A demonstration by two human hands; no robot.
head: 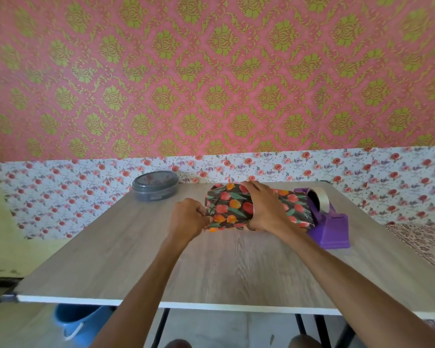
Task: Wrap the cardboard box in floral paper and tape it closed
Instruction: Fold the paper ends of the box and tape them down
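Head view, looking down over both forearms onto a wood-grain table (211,267). The cardboard box (294,204) lies on its side toward the far edge, a little right of the middle. It's covered in the floral paper (230,205), dark with orange and red tulips. No bare cardboard that I can make out from here.

The left hand (189,219) is in at the box's left end. Its fingers are curled tight and pinch the paper at that end, right where the wrap bunches down toward the tabletop. What the fingertips are doing under the fold, I can't tell.

The right hand (264,209) lies across the top of the box. Its palm is down and its fingers reach out toward the far top edge, fairly straight and pressing on the paper rather than gripping it.

Just beside the box's right end sits a purple tape dispenser (329,227), near the right edge of the table. A roll of tape (320,197) is mounted in it. Whether the dispenser touches the box is hard to say.

Over at the far left corner there's a round grey lidded container (155,187), well apart from the box. Below the near edge, at the left, a blue bucket (78,322) stands on the floor. Behind it all, pink and green patterned wallpaper (211,71).
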